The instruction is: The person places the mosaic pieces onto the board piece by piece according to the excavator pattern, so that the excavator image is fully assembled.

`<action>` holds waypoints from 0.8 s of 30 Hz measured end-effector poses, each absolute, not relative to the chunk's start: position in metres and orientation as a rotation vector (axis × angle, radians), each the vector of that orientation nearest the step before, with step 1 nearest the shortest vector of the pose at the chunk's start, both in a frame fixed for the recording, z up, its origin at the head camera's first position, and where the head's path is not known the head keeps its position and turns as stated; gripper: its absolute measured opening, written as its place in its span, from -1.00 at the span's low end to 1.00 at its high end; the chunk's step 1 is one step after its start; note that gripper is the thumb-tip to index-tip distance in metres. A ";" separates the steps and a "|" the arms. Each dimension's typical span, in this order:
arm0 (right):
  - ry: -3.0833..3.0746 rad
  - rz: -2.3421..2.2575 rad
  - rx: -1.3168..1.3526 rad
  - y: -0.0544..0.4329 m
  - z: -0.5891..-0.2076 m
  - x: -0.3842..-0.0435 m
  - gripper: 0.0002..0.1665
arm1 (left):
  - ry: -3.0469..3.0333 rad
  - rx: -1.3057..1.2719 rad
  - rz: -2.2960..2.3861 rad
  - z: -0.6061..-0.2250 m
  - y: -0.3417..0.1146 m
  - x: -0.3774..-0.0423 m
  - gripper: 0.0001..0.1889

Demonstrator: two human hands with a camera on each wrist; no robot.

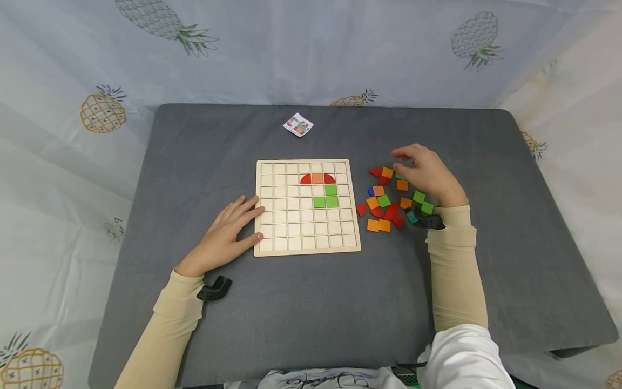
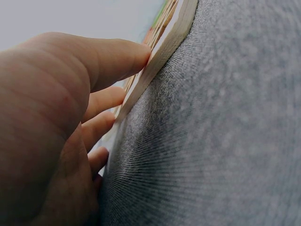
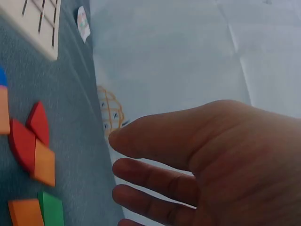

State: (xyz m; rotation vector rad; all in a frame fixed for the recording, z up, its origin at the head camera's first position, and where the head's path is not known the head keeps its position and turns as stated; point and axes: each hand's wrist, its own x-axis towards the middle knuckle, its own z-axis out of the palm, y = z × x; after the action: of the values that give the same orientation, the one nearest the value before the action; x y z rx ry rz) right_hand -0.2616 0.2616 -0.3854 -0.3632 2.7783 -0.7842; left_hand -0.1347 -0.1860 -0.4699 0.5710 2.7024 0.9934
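Observation:
A pale wooden grid board (image 1: pixel 307 252) lies on the table. In its upper right cells sit two red curved pieces (image 1: pixel 305 179), with an orange square (image 1: pixel 317 179) between them, and several green squares (image 1: pixel 331 189) below. My left hand (image 1: pixel 221 237) rests at the board's left edge, fingers spread and fairly straight; the left wrist view shows the thumb touching the rim. Right of the board is a loose scatter of red, orange, green and blue pieces (image 1: pixel 391 210). Over its far end hovers my right hand (image 1: pixel 427 172), fingers loosely bent, with nothing between thumb and fingertips in the right wrist view.
A small card (image 1: pixel 298 125) with a coloured grid pattern lies beyond the board, near the far edge of the grey cloth-covered table (image 1: pixel 311 308). A pale curtain (image 1: pixel 311 54) printed with pineapples hangs behind the table and along its sides.

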 end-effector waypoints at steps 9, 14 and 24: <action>2.721 -0.608 -0.227 0.271 -0.389 -0.272 -0.42 | 2.715 0.573 0.987 -0.468 -0.191 -0.134 -0.33; 2.672 -0.515 -0.153 0.275 -0.394 -0.277 -0.36 | 2.729 0.564 0.986 -0.468 -0.192 -0.134 -0.33; 2.712 -0.481 -0.144 0.283 -0.411 -0.272 -0.49 | 2.723 0.600 0.973 -0.468 -0.186 -0.131 -0.33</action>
State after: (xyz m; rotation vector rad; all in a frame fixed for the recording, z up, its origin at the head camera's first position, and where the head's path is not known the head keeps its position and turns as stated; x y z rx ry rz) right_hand -0.2722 0.2831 -0.4114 -0.1440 2.7118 -0.4810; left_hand -0.1313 -0.1855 -0.4678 0.6003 2.7232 0.9732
